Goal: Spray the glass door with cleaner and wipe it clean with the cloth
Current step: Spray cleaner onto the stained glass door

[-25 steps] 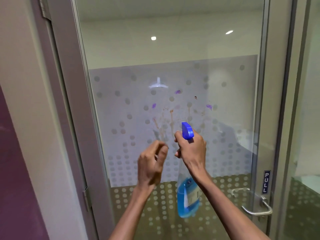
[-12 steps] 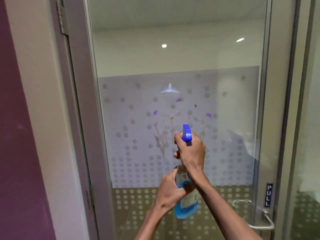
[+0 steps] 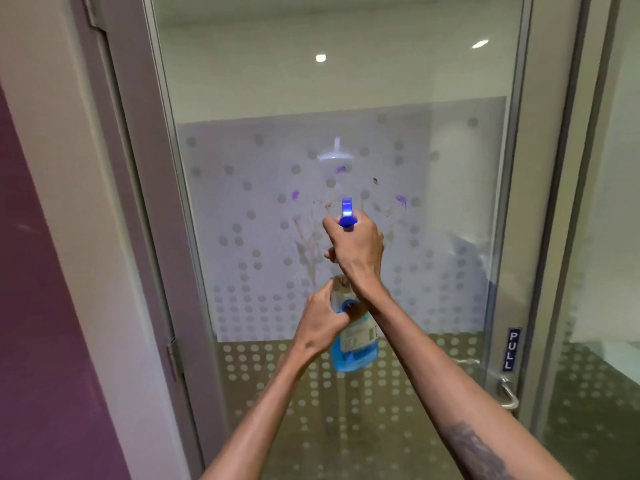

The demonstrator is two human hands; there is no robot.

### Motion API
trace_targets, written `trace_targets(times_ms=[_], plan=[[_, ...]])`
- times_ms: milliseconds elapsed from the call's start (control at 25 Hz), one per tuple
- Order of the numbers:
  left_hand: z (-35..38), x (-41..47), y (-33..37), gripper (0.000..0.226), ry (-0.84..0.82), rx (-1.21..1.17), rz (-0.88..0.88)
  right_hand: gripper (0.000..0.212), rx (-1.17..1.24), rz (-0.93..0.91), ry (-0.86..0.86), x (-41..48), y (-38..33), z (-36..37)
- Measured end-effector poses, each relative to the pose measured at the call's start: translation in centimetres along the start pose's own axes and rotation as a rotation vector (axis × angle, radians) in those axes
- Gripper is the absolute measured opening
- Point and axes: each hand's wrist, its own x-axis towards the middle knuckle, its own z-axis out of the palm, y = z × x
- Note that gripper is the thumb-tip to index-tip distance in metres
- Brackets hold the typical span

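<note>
The glass door (image 3: 263,209) stands straight ahead, with a frosted dotted band and purple and brown smears (image 3: 311,244) near its middle. I hold a clear spray bottle (image 3: 353,344) of blue cleaner upright in front of the smears. My right hand (image 3: 356,247) is wrapped around the blue trigger head, whose nozzle points at the glass. My left hand (image 3: 320,322) grips the bottle's body from the left. No cloth is in view.
A metal lever handle (image 3: 507,393) and a blue PULL sign (image 3: 512,348) sit on the door's right stile. The grey door frame (image 3: 138,209) and a purple wall (image 3: 41,306) lie at the left. Another glass panel (image 3: 609,271) is at the right.
My left hand, which hung free beside the bottle, has dropped and closed on the bottle's body. My right hand and the bottle have stayed before the smears.
</note>
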Motion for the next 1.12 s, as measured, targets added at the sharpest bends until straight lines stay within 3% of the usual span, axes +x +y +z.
trace_targets(times_ms=[160,360,600,760,920,1120], plan=[[1.0,-0.6,0.1,0.023,0.000,-0.017,-0.006,0.027,-0.035,0.026,0.014,-0.7,0.8,-0.4],[2.1,-1.0,-0.5,0.040,-0.012,-0.009,0.004,0.030,-0.082,0.025,0.065,-1.2,1.9,-0.7],[2.6,-1.6,-0.2,0.037,-0.003,0.040,0.026,0.040,-0.052,-0.031,0.119,-1.5,2.2,-1.4],[2.5,-2.3,-1.4,0.030,0.061,0.082,0.024,0.035,0.042,-0.117,0.028,-2.4,2.3,-1.2],[3.2,-4.9,-3.1,0.032,0.155,0.083,-0.017,0.042,-0.058,-0.151,-0.062,-4.1,3.0,0.0],[4.2,-7.1,-4.0,0.035,0.105,0.013,-0.093,0.029,-0.076,-0.015,-0.121,-5.4,5.8,0.0]])
